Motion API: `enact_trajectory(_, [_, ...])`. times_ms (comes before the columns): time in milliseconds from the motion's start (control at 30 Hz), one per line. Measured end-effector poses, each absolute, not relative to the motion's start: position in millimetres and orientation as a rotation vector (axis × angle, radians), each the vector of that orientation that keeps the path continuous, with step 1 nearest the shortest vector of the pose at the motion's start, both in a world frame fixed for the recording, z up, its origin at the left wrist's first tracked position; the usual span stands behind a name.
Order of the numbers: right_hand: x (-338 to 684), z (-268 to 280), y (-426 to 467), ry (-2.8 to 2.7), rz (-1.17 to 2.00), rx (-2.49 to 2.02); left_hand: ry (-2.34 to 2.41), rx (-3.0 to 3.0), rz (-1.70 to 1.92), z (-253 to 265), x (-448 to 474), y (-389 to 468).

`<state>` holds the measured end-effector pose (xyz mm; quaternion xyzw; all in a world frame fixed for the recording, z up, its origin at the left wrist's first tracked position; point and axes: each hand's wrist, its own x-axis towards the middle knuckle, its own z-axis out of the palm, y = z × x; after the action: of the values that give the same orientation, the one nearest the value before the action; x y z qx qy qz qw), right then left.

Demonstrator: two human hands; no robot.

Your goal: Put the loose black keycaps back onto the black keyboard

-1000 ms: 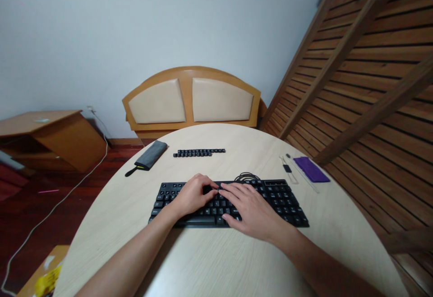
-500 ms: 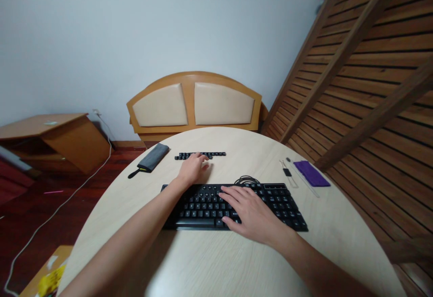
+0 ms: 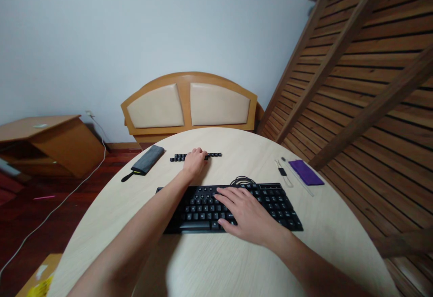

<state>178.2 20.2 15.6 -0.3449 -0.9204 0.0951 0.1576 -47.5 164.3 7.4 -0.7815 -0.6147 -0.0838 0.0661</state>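
A black keyboard (image 3: 199,216) lies near the front of the round table, with its coiled cable (image 3: 242,180) behind it. Loose black keycaps (image 3: 178,157) stand in rows farther back. Over the middle of these rows is my left hand (image 3: 195,162), its fingers bent down and drawn together on a keycap, which they partly hide. My left forearm crosses the keyboard's left end. My right hand (image 3: 241,209) rests flat on the keyboard's middle keys, fingers stretched and thumb apart, holding nothing.
A grey pouch (image 3: 149,159) with a black strap lies on the table's left. To the right are a wire keycap puller (image 3: 283,171), a thin brush (image 3: 297,177) and a purple cloth (image 3: 306,172). Beyond the table stands a headboard (image 3: 187,80); wooden slats (image 3: 365,85) lean at right.
My left hand has shifted slightly over the keycaps, and its fingers have drawn in. My right hand stays on the keyboard. The whole view has moved a little.
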Motion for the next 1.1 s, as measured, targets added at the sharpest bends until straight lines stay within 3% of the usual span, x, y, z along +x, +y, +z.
enact_trajectory(467, [178.7, 12.3, 21.3, -2.618, 0.242, -0.961, -1.674, -2.553, -0.470, 14.3, -44.3, 92.1])
enact_trajectory(767, [178.8, 12.8, 21.6, -2.617, 0.216, -0.950, -1.816, -2.690, -1.077, -1.0, -61.0, 30.8])
enact_trajectory(1100, [181.0, 8.7, 23.7, -2.620, 0.196, -0.921, -1.898, -2.716, -1.123, -3.1, -62.3, 23.8])
